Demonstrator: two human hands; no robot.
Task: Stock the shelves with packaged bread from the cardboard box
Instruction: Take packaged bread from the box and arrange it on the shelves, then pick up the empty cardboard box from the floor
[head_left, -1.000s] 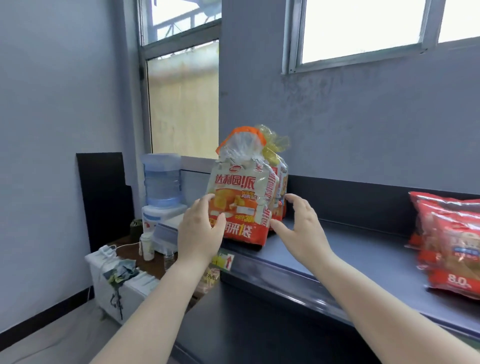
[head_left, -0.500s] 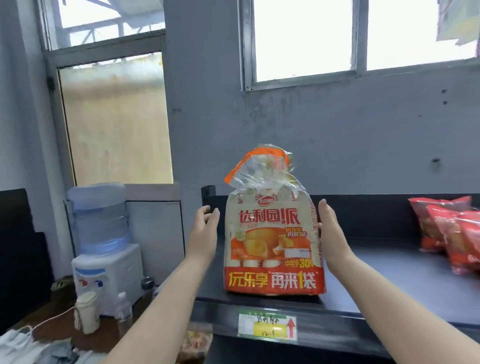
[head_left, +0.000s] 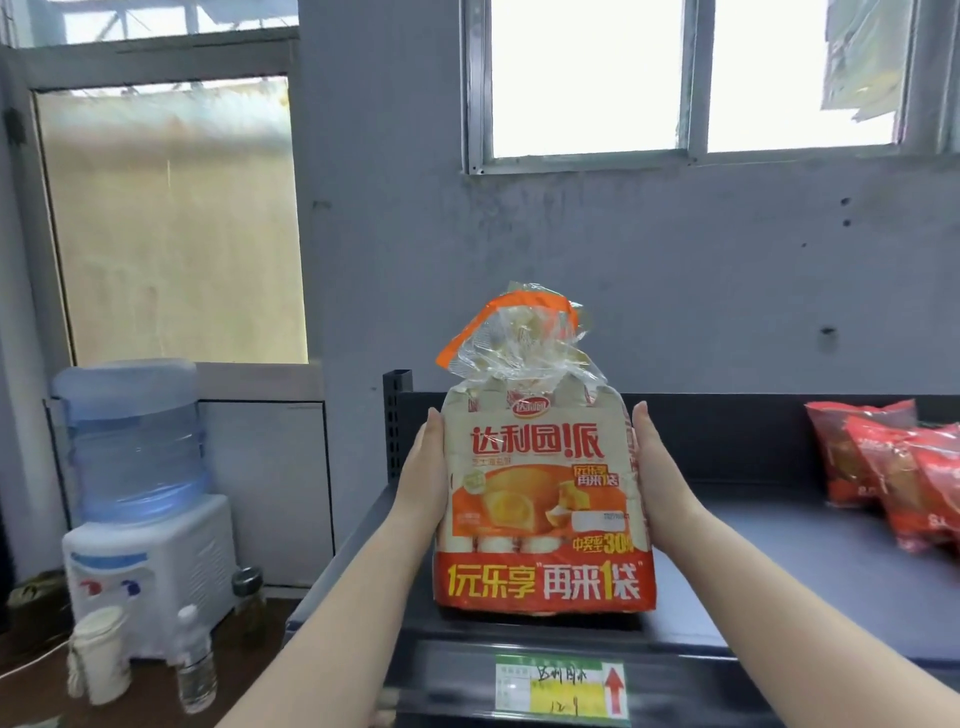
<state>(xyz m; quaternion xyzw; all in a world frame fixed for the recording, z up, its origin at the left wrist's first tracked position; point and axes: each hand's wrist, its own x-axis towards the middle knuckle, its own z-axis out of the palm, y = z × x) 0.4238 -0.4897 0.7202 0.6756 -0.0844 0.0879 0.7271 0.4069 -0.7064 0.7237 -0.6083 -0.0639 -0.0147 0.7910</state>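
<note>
Both hands bracket the bread bag (head_left: 543, 499) at the centre of the frame; the left hand (head_left: 423, 478) lies flat against the bag's left side with its fingers straight and together, and the right hand (head_left: 657, 467) does the same on the right side, so neither curls round the plastic; the bag is squared between two open palms rather than gripped. The bag stands upright on the dark shelf (head_left: 779, 587), its printed face to the camera and its base just behind the front lip, above the price label (head_left: 561, 688) at the lower centre of the frame; its knotted clear top with the orange band (head_left: 511, 325) rises loosely above the hands. Red snack packs (head_left: 893, 467) lie on the same shelf at the right edge of the frame, well apart from the bag.

The main risk, judged from this, is a forward tip; the bag is tall, soft and set close to the shelf's front edge, so if the palms come away unevenly, or drag on the plastic as they part, it could lean and slide off the lip. Too firm a squeeze would crush the soft bread inside. A push too far toward the left of the frame matters too, since the bag stands near the shelf's open end; beyond it, at the lower left, are a water dispenser (head_left: 140, 499), a stack of paper cups (head_left: 101, 657) and a small bottle (head_left: 195, 660), which a falling bag could knock over. The cardboard box is not in view.
</note>
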